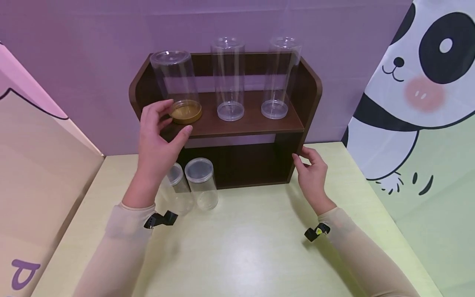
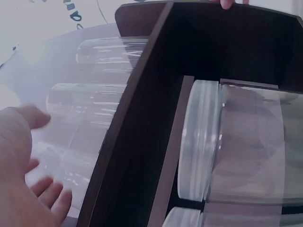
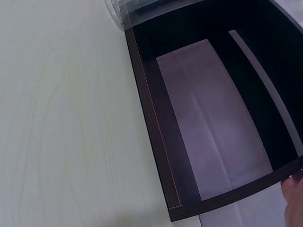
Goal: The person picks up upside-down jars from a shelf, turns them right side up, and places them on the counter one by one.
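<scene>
My left hand point(image 1: 157, 132) is at the left end of the upper board, its fingers spread beside a wide clear jar point(image 1: 174, 78) with a gold lid at the bottom. In the left wrist view this hand point(image 2: 23, 165) has loosely bent fingers with nothing between them. Two narrower clear jars, a middle one point(image 1: 228, 74) and a right one point(image 1: 282, 74), stand upright on the same board. My right hand point(image 1: 313, 177) holds the front edge of the right side panel of the dark brown two-tier shelf point(image 1: 252, 128), thumb at the edge.
Two lidded clear jars stand on the pale table point(image 1: 237, 247) before the shelf's lower left; the left one point(image 1: 176, 189) is partly behind my left forearm, the other point(image 1: 202, 185) beside it. A purple backdrop point(image 1: 92, 82) hangs behind, and a panda-printed sheet point(image 1: 415, 136) at the right.
</scene>
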The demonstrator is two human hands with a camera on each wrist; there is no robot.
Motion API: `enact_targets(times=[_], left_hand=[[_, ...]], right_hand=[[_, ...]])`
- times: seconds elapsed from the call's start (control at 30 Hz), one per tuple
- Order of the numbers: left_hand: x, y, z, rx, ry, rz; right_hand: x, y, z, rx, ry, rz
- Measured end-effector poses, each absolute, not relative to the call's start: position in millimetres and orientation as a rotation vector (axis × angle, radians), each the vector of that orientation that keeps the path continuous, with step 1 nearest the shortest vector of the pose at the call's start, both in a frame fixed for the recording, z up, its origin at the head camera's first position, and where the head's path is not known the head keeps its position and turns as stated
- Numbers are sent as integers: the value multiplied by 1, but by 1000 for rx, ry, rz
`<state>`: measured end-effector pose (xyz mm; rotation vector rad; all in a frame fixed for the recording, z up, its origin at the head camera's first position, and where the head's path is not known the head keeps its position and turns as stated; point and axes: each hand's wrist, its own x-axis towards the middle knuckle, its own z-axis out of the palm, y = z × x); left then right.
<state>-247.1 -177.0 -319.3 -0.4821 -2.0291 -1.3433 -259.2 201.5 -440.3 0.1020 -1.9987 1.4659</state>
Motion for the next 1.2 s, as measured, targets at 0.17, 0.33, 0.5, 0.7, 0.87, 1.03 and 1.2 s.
enact_targets(times=[0.17,0.33,0.5,0.7,0.87,1.03,1.2], left_hand=[[-258,-171,-318,-382,-2075,-1189],[-270,-166,-313,-287,-2176,-1119],[-281,-163,-306,-190,-2258,-1099],[-291,-160,-297,-132,-2302,-1111],[-297,-161,-292,-98,-2316,-1102],[-298,-161,-290,-47,-2355,-1113],[-299,-161,-290,-52,-2341,-1092]], right_hand=[[-250,197,-430,118,-2000,1460],[-253,198,-433,102,-2006,1474],[-260,202,-443,82,-2018,1458],[-266,205,-450,74,-2030,1444],[-266,206,-451,88,-2023,1448],[-272,212,-460,118,-2010,1446],[-272,211,-459,130,-2003,1456]])
